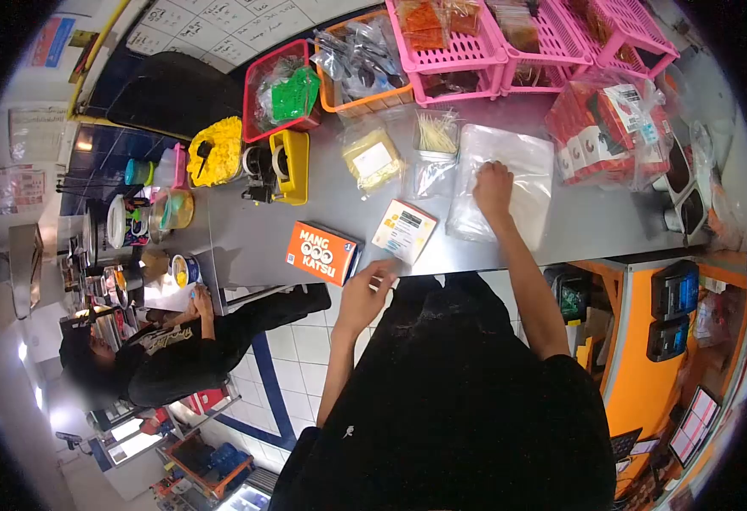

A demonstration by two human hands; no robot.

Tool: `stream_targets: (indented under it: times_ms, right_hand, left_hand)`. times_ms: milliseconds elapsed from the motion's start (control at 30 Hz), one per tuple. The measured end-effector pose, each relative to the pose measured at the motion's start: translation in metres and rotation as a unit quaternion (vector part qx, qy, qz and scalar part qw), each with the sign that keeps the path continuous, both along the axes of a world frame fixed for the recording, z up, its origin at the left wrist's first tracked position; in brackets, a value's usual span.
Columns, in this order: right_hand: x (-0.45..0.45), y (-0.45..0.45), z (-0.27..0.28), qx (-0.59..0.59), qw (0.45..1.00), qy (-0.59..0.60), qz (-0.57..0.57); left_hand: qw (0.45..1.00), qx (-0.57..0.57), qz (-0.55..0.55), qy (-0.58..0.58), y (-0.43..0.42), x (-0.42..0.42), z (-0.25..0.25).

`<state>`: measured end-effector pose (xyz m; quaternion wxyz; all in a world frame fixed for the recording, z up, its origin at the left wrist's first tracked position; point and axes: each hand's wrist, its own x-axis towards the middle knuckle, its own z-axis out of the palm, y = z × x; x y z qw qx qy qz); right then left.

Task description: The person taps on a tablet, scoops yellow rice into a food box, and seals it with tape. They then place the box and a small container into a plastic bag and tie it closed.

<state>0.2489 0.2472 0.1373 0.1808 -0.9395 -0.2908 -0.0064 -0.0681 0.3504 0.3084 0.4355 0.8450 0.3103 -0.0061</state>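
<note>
My right hand (494, 189) rests on a stack of clear plastic bags (527, 170) on the metal table, its fingers bent against the top bag. My left hand (368, 294) is at the table's front edge, fingers apart and holding nothing, just below a white and orange box (404, 232). To the left of that box lies an orange box (322, 252) printed "MANG KATSU". Behind them are a bag of yellowish packets (373, 162) and a container of wooden sticks (436, 136).
Pink baskets (459, 61), an orange basket (363, 64) and a red basket (281, 89) line the back. A yellow tape dispenser (293, 168) stands at the left. Bagged red boxes (609, 134) sit at the right. Another person (165, 353) works at the left.
</note>
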Motion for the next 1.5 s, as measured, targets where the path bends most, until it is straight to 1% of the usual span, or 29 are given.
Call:
stream_targets:
  times_ms: [100,200,267,333,400,433,500,567,600,667,700,767,800,833,900,933,967,1000,1033,1067,1100,1167,1200,1233,1300,1333,1367,1433,1500]
  right_hand:
    - [-0.018,-0.011,0.030,0.008,0.999,0.036,0.003]
    - [-0.009,-0.009,0.013,0.012,1.000,-0.008,0.021]
    - [0.012,-0.014,-0.001,0.086,0.994,0.016,0.068]
    - [0.009,-0.017,0.011,0.142,0.989,0.005,0.039]
    - [-0.003,-0.018,0.040,0.265,0.962,-0.072,-0.018]
    - [-0.018,-0.016,0.068,0.258,0.963,-0.076,-0.020]
    - [-0.045,-0.006,0.143,0.436,0.883,-0.121,-0.127]
    - [-0.098,-0.003,0.196,0.442,0.888,-0.103,-0.079]
    - [-0.137,0.003,0.213,0.412,0.910,-0.045,0.016]
    - [-0.223,0.017,0.189,0.258,0.947,-0.106,0.157]
    - [-0.249,0.021,0.187,0.284,0.899,0.057,0.327]
    - [-0.301,0.026,0.190,0.263,0.887,0.131,0.358]
    - [-0.314,0.021,0.196,0.298,0.861,0.227,0.344]
    - [-0.321,0.015,0.196,0.296,0.864,0.226,0.339]
    - [-0.330,-0.001,0.194,0.346,0.811,0.441,0.165]
    - [-0.331,-0.003,0.180,0.376,0.839,0.382,0.090]
    - [-0.335,0.000,0.154,0.372,0.841,0.382,0.090]
    - [-0.343,0.006,0.124,0.417,0.812,0.407,0.046]
    - [-0.353,0.010,0.110,0.460,0.777,0.430,0.000]
    - [-0.361,0.015,0.117,0.522,0.628,0.577,-0.025]
    - [-0.359,0.016,0.114,0.519,0.630,0.578,-0.020]
    - [-0.354,0.012,0.110,0.430,0.727,0.528,0.090]
    - [-0.352,0.008,0.115,0.367,0.798,0.477,0.023]
    - [-0.349,0.007,0.115,0.368,0.798,0.476,0.023]
    - [-0.349,-0.002,0.113,0.204,0.826,0.524,-0.039]
    - [-0.350,-0.011,0.109,0.217,0.775,0.594,0.021]
    - [-0.353,-0.013,0.115,0.215,0.775,0.594,0.021]
    - [-0.357,-0.017,0.146,0.326,0.648,0.677,0.126]
    - [-0.356,-0.010,0.161,0.329,0.650,0.672,0.132]
  left_hand:
    - [0.998,0.011,0.062,-0.016,0.014,-0.020,0.004]
    - [0.994,0.001,0.104,-0.029,0.021,-0.043,-0.009]
    - [0.995,-0.010,0.092,-0.033,0.023,-0.053,-0.013]
    - [0.995,-0.028,0.070,-0.058,0.028,-0.053,-0.013]
    - [0.982,-0.093,0.093,-0.134,0.037,-0.049,-0.029]
    - [0.960,-0.157,0.124,-0.197,0.041,-0.048,-0.036]
    - [0.953,-0.177,0.135,-0.208,0.049,-0.025,-0.025]
    - [0.908,-0.302,0.103,-0.271,0.055,-0.005,-0.019]
    - [0.908,-0.308,0.091,-0.270,0.054,-0.002,-0.013]
    - [0.768,-0.541,0.002,-0.342,0.050,0.014,0.003]
    - [0.719,-0.633,-0.083,-0.274,0.056,0.008,0.019]
    - [0.793,-0.552,-0.042,-0.254,0.057,-0.016,0.026]
    - [0.904,-0.396,-0.017,-0.161,0.073,-0.030,0.011]
    - [0.973,-0.220,0.010,-0.063,0.085,-0.044,-0.009]
    - [0.940,-0.195,0.161,-0.230,0.072,-0.074,-0.026]
    - [0.952,-0.190,0.138,-0.194,0.072,-0.093,-0.025]
    - [0.963,-0.185,0.117,-0.156,0.071,-0.113,-0.020]
    - [0.962,-0.189,0.120,-0.156,0.065,-0.130,-0.023]
    - [0.985,-0.152,0.027,-0.082,0.060,-0.148,-0.027]
    - [0.992,-0.111,-0.067,-0.011,0.058,-0.152,-0.024]
    - [0.992,-0.111,-0.062,-0.015,0.057,-0.152,-0.021]
    - [0.977,-0.117,-0.085,-0.158,0.054,-0.152,-0.011]
    - [0.968,-0.099,-0.012,-0.229,0.054,-0.152,-0.026]
    - [0.968,-0.099,-0.013,-0.230,0.058,-0.155,-0.026]
    - [0.910,-0.259,0.213,-0.244,0.062,-0.161,-0.013]
    - [0.867,-0.265,0.278,-0.317,0.055,-0.155,-0.002]
    - [0.866,-0.266,0.279,-0.318,0.058,-0.153,-0.007]
    - [0.891,-0.114,0.328,-0.294,0.063,-0.152,-0.018]
    - [0.913,-0.101,0.265,-0.293,0.061,-0.147,0.001]
